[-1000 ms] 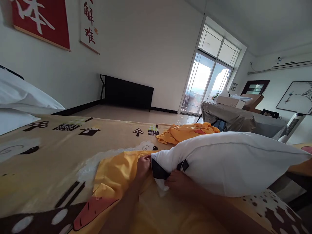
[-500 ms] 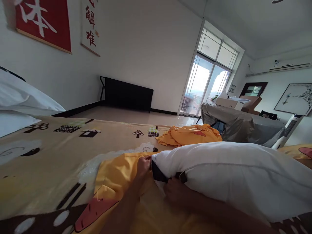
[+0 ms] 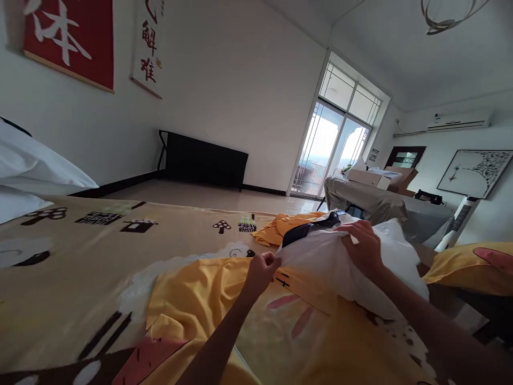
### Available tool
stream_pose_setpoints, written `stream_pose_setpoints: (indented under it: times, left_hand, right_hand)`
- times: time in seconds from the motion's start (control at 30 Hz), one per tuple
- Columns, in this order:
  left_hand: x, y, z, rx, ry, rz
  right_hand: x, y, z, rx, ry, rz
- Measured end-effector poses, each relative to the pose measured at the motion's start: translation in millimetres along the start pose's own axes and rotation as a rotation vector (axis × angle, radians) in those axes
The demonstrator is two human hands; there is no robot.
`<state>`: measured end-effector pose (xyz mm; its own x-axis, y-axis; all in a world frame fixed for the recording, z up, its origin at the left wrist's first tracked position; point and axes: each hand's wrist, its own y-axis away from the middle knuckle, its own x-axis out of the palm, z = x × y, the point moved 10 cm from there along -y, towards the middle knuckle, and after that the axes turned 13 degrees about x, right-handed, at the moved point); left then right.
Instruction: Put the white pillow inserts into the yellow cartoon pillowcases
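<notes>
A white pillow with dark trim lies bunched up on the bed, and its near part looks smeared by motion. At its left end, my left hand pinches the white fabric with closed fingers. My right hand grips the pillow from above, fingers curled over a raised fold close to the dark strip. Yellow printed fabric with a pink patch spreads beneath and left of my hands. Behind the pillow rests a crumpled orange cloth.
A patterned beige sheet covers the bed. White pillows sit at the far left, and a yellow printed bundle at the right. Beyond stand a black folded frame and a plastic-covered table bearing boxes.
My right hand has risen and moved right, lifting and folding the pillow's near side. The dark trim now shows on top. My left hand has shifted slightly right, and the view has tilted.
</notes>
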<state>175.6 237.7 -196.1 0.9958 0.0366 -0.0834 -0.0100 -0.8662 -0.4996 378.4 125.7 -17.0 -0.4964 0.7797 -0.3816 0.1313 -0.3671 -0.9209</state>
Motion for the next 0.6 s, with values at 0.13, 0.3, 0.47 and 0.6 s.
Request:
stream_pose_setpoints:
  times: [0.13,0.3,0.47,0.6]
  left_hand:
    - [22.7,15,-23,-0.023,0.024,0.071]
    - [20.8,22,-35,-0.066,0.162,0.096]
    - [8.5,15,-37,-0.093,0.348,0.048]
    - [1.5,9,-28,-0.105,0.374,0.052]
  right_hand:
    - [9,-26,-28,0.233,-0.032,0.007]
    - [40,-32,-47,0.394,-0.056,0.119]
    - [65,-27,-59,0.46,-0.077,0.198]
    - [76,-20,-65,0.419,-0.08,0.191]
